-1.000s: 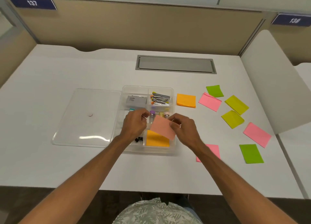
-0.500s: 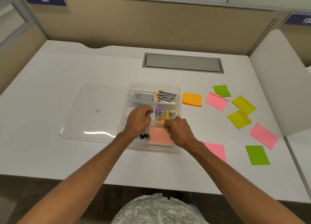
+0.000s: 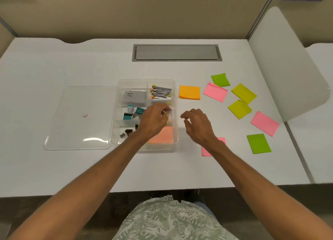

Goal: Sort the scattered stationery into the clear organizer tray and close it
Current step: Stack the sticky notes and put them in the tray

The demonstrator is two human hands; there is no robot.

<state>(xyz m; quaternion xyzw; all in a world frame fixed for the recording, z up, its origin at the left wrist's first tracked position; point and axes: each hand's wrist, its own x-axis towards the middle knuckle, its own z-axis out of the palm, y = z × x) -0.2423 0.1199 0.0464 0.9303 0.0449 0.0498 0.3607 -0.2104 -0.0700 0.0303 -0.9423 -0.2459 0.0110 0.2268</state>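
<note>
1. We see the clear organizer tray (image 3: pixel 175 113) open at the middle of the white desk (image 3: pixel 72 167), with its clear lid (image 3: pixel 79 131) lying flat, touching it at nine o'clock.
2. Our left hand (image 3: pixel 153 120) hangs over the tray's right-hand compartments, fingers curled; we cannot tell whether it grips anything.
3. Our right hand (image 3: pixel 198 126) hovers just outside the tray at three o'clock, fingers loosely spread and holding nothing.
4. A salmon-pink sticky note (image 3: pixel 164 136) lies in the tray's near right compartment, at six o'clock from the left hand.
5. Inside the tray we also see a grey staple box (image 3: pixel 134 95), staplers (image 3: pixel 161 92), teal clips (image 3: pixel 135 112) and black binder clips (image 3: pixel 126 133).
6. At twelve o'clock from the right hand lies an orange sticky-note pad (image 3: pixel 189 92); pink, green and yellow notes lie scattered from one to four o'clock, and one pink note (image 3: pixel 205 151) is partly under the right wrist.
</note>
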